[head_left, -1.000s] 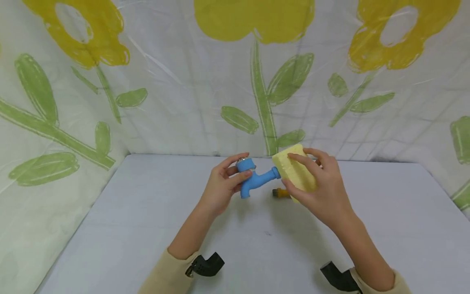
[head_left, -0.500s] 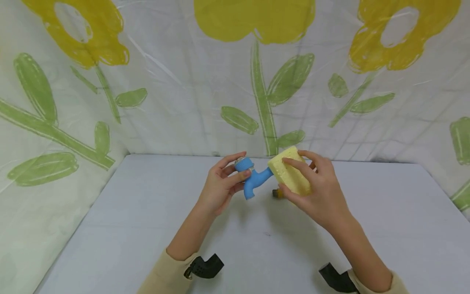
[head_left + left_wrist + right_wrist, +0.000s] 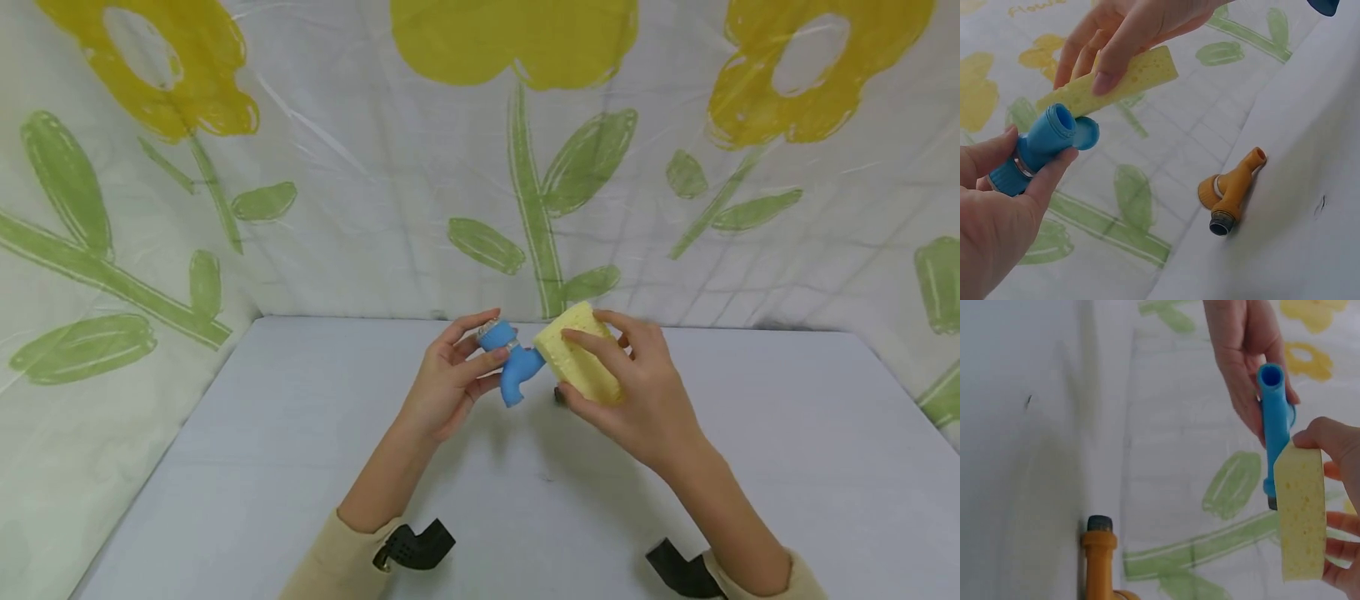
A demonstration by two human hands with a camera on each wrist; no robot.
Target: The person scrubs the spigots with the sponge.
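Head view: left hand (image 3: 442,385) grips blue tap (image 3: 512,363), spout down, body lying across; right hand (image 3: 637,392) grips sponge (image 3: 573,360).

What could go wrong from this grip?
The left hand holds the blue tap only by fingertips near its collar; a push from the yellow sponge in the right hand might twist it loose. The orange tap lies just below and could get knocked.

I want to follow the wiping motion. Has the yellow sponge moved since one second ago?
Yes. The yellow sponge in the right hand has shifted left along the blue tap, judged against the green stem on the backdrop behind it.
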